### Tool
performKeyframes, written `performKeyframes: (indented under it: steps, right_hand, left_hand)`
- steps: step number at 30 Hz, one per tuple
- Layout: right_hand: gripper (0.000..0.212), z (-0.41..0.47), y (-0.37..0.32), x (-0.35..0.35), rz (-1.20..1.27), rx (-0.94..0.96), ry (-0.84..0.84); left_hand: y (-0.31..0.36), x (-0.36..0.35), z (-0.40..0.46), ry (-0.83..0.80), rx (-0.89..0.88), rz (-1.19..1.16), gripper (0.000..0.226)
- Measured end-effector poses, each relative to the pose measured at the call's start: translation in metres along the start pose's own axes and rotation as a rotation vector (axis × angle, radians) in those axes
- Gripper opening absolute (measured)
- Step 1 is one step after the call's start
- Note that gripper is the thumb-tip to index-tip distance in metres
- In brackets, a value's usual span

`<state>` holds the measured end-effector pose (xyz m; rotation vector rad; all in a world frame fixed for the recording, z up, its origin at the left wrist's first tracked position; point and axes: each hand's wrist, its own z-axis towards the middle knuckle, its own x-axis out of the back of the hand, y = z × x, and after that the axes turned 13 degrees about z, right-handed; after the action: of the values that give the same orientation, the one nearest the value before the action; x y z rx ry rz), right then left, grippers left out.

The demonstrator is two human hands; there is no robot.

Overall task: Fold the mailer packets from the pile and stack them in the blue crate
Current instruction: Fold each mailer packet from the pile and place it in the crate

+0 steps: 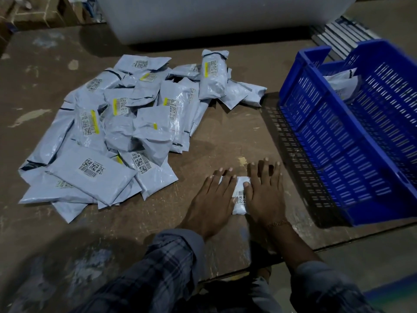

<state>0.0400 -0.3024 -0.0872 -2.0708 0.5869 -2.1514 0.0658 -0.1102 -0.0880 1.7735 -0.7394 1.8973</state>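
- Blue crate (334, 141) on the right of the surface (225, 136), tilted, slotted walls; inside it one grey mailer packet (343, 86) lying against the far end, partly hidden by the wall.
- Pile of mailer packets (117, 123) left of centre on the surface, well apart from the crate; grey-blue plastic, crinkled, overlapping at all angles.
- Many packets show white barcode labels, several with a yellow strip; one rolled packet (213, 75) lies on top at the back of the pile.
- Packet being worked (240, 198) sits on the surface near the front edge, between pile and crate; small, white-looking, barcode label facing up, mostly covered by the hands.
- Left hand (214, 199) flat on the packet's left part, fingers (222, 177) straight and spread, pressing down, not curled round it.
- Right hand (266, 195) flat on its right part, fingers straight, thumb lying on the label; thin bracelet (278, 223) at the wrist.
- Plaid sleeve (162, 267) on the left arm.
- Large white sheet roll (214, 16) behind the surface.
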Motion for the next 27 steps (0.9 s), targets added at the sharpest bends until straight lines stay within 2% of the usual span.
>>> performKeyframes:
  steps: [7,14,20,27]
  right_hand:
    - [0.067,-0.014,-0.004,-0.004,-0.001,-0.034,0.008]
    - [0.069,-0.006,-0.002,-0.004,0.003,-0.034,-0.006]
    - [0.067,-0.033,-0.009,-0.005,0.011,-0.074,-0.002]
    - [0.065,-0.013,-0.007,-0.003,0.024,-0.056,-0.018]
  left_hand:
    - [0.002,0.002,0.008,0.006,0.087,0.010,0.064]
    - [-0.004,-0.003,0.004,0.012,-0.028,-0.030,0.067]
    - [-0.009,0.002,0.018,-0.021,0.106,-0.021,0.066]
    - [-0.003,0.003,0.002,-0.001,0.000,-0.001,0.067]
